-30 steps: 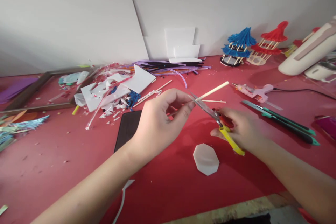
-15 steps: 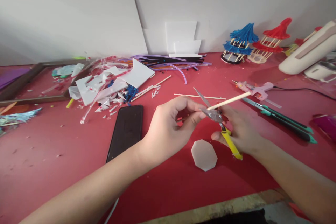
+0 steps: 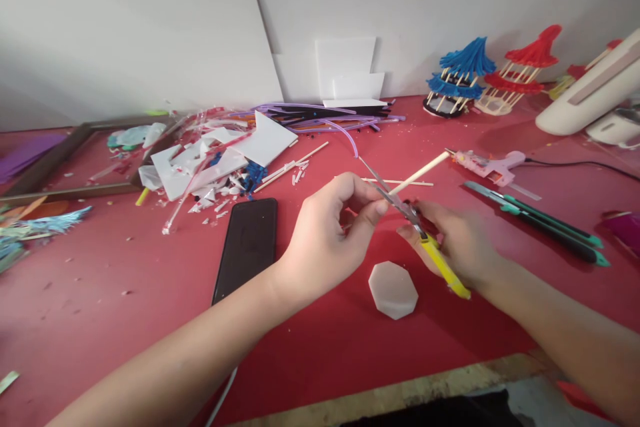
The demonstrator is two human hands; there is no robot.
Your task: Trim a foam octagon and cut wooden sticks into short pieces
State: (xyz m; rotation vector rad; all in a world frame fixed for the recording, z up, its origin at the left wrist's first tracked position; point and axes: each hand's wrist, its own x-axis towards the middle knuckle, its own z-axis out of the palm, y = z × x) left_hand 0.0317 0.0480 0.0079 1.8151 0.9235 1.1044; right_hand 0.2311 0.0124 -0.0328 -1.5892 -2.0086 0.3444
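Between thumb and fingertips, my left hand pinches the near end of a pale wooden stick, which slants up to the right. My right hand is closed on yellow-handled scissors. Their blades stand slightly apart and cross the stick close to my left fingertips. Below the hands, a white octagonal piece lies on the red table. Another thin stick lies flat behind the hands.
A black phone lies left of my hands. White scraps and purple pipe cleaners spread behind. On the right are a glue gun, a utility knife and small blue and red-roofed models.
The scissor blades have come closer together around the stick. The stick has tilted more steeply upward, and the camera view has shifted slightly.
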